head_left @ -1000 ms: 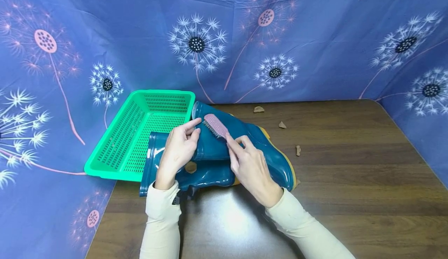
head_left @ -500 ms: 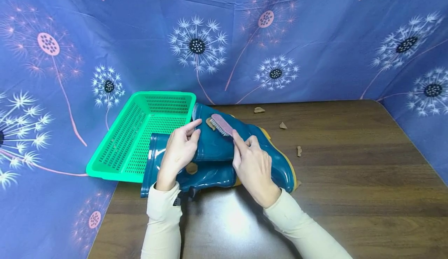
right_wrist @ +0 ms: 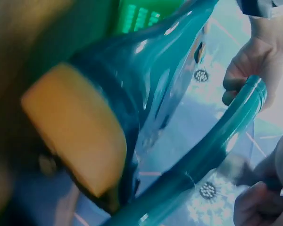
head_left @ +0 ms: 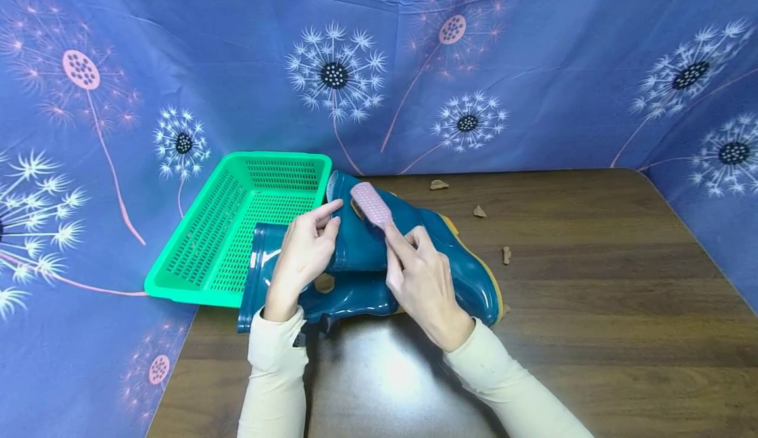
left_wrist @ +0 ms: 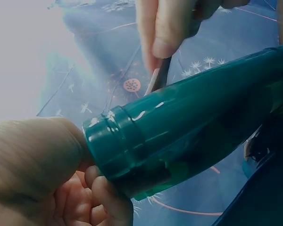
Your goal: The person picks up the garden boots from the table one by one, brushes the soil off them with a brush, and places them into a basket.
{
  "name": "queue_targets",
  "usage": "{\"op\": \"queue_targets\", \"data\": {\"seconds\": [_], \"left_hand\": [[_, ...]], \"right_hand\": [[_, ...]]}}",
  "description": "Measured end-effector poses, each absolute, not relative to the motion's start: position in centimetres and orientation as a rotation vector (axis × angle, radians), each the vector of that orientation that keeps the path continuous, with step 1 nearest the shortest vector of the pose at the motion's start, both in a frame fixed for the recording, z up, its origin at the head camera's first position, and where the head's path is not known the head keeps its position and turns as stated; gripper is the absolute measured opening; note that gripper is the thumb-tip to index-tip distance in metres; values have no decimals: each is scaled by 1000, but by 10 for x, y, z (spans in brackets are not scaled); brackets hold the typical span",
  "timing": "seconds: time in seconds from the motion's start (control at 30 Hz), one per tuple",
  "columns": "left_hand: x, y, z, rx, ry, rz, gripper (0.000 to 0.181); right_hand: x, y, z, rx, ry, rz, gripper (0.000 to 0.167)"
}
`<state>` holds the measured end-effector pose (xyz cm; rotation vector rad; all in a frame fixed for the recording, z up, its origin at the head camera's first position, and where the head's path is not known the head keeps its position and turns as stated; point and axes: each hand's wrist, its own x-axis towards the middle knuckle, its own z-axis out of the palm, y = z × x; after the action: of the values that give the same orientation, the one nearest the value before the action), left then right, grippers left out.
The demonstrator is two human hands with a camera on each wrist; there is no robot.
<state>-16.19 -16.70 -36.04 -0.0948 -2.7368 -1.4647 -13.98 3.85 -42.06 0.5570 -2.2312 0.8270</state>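
Note:
Two teal rubber boots with yellow soles lie on their sides; the upper boot (head_left: 420,227) overlaps the lower boot (head_left: 355,296). My left hand (head_left: 303,254) holds the upper boot's cuff; in the left wrist view its fingers curl at the cuff (left_wrist: 115,141). My right hand (head_left: 423,280) grips a pink brush (head_left: 371,202) by its handle, index finger along it, the head over the upper boot's shaft. A brown patch (head_left: 356,209) shows partly beside the brush head. Another tan patch (head_left: 324,283) is on the lower boot. The bristles are hidden in the head view.
A green perforated basket (head_left: 177,273) stands at the left, against the boots' cuffs. Several tan crumbs, among them one piece (head_left: 439,185) at the back, lie on the wooden table (head_left: 592,280). Blue dandelion-print cloth (head_left: 533,63) hangs behind.
The brush moved right, uncovering the brown patch, then back left and up over part of it, its bristles turning out of sight. My left hand and both boots have hardly moved.

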Motion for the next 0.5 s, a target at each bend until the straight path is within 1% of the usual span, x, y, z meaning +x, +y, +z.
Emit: {"op": "queue_targets", "data": {"seconds": [0.13,0.23,0.4,0.5], "left_hand": [[-162,-166,-360,-95,-2744,-1458,43],[-163,-165,-361,-119,-2734,-1473,43],[-162,-166,-360,-111,-2719,-1471,43],[-162,-167,-361,-103,-2721,-1466,43]], "right_hand": [[-139,40,-420,552,-2254,848,34],[-139,43,-420,493,-2254,808,31],[-140,45,-422,559,-2265,850,33],[-142,45,-422,505,-2281,831,32]]}}
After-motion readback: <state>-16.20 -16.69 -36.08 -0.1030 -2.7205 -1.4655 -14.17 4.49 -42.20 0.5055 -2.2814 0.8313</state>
